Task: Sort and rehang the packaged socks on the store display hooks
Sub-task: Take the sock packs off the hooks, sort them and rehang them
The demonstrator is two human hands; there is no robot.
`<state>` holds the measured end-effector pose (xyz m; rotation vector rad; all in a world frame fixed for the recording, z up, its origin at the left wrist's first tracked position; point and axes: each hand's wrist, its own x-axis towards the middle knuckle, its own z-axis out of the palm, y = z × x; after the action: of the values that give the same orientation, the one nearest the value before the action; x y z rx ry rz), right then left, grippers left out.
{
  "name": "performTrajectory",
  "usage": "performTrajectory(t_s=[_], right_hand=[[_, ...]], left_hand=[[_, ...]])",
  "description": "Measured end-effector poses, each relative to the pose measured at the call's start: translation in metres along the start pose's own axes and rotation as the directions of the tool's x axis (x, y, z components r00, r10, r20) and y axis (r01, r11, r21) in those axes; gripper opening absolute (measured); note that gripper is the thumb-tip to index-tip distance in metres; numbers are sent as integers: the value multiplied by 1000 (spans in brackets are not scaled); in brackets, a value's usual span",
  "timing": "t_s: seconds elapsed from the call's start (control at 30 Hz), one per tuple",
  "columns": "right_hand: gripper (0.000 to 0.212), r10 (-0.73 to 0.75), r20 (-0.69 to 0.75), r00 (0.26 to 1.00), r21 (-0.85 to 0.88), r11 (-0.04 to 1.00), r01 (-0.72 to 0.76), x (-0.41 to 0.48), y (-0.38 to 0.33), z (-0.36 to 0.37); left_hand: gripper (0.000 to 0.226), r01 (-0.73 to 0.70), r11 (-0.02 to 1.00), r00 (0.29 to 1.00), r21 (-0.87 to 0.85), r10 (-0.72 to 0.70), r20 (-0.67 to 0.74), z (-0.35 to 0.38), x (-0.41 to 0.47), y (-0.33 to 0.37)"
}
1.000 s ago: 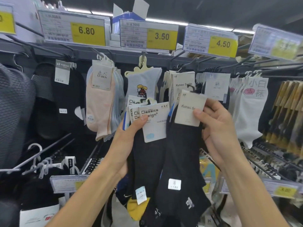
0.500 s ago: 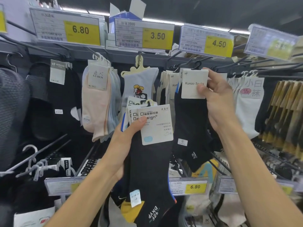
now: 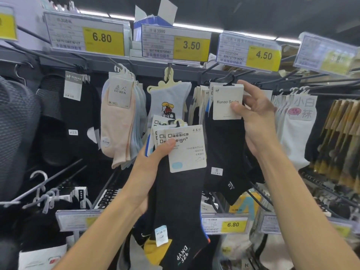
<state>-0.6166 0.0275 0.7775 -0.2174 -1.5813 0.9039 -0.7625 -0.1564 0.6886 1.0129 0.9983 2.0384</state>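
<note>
Socks in right hand: black pair with a white Kunao Socks card (image 3: 227, 102), at 1 o'clock from the centre of view; the black fabric hangs straight down below the card.
Right hand (image 3: 255, 117): grasping that card, thumb pressed on its front right edge, fingers curled behind; the card lies at 9 o'clock from the palm.
Card's hanger: small black hook (image 3: 229, 81) at 12 o'clock of the card, right at a black display peg (image 3: 241, 72); whether it sits on the peg I cannot tell.
Left hand (image 3: 152, 168): clenched on a bundle of Classics Design sock packs (image 3: 185, 149), thumb across the front card, several cards fanned behind it.
Bundle position: at 2 o'clock from the left palm, dark socks trailing to 6 o'clock past the wrist.
Between the two: bundle sits at 7 o'clock of the Kunao pair, their fabrics just beside each other.
Above: 4.50 price tag (image 3: 248, 52) at 12 o'clock of the right hand; 3.50 price tag (image 3: 176, 43) at 12 o'clock of the bundle.
</note>
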Motion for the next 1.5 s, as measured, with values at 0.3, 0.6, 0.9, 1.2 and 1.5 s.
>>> performTrajectory(t_s=[0.3,0.6,0.9,1.2,1.5], right_hand=[[37,125,367,922,234,947,-221,-54,-25,-2],[26,136,324,936,67,984,-166,-75,-25,16],[21,56,293,955,9,998,-61,-76,-27,17],[23,166,146,975,203,960,-194,-59,-10,13],[17,38,-174,984,-8,999,-40,-4,1,12]], left_hand=[[13,-52,998,995,27,54,-84,7,5,-5],[53,-129,986,990,108,134,-40,10,6,-7],[36,-149,986,985,73,154,-78,9,7,-7],[29,-207,978,969,25,208,-134,6,10,-7],[45,-294,955,949,-27,288,-125,2,4,-3]])
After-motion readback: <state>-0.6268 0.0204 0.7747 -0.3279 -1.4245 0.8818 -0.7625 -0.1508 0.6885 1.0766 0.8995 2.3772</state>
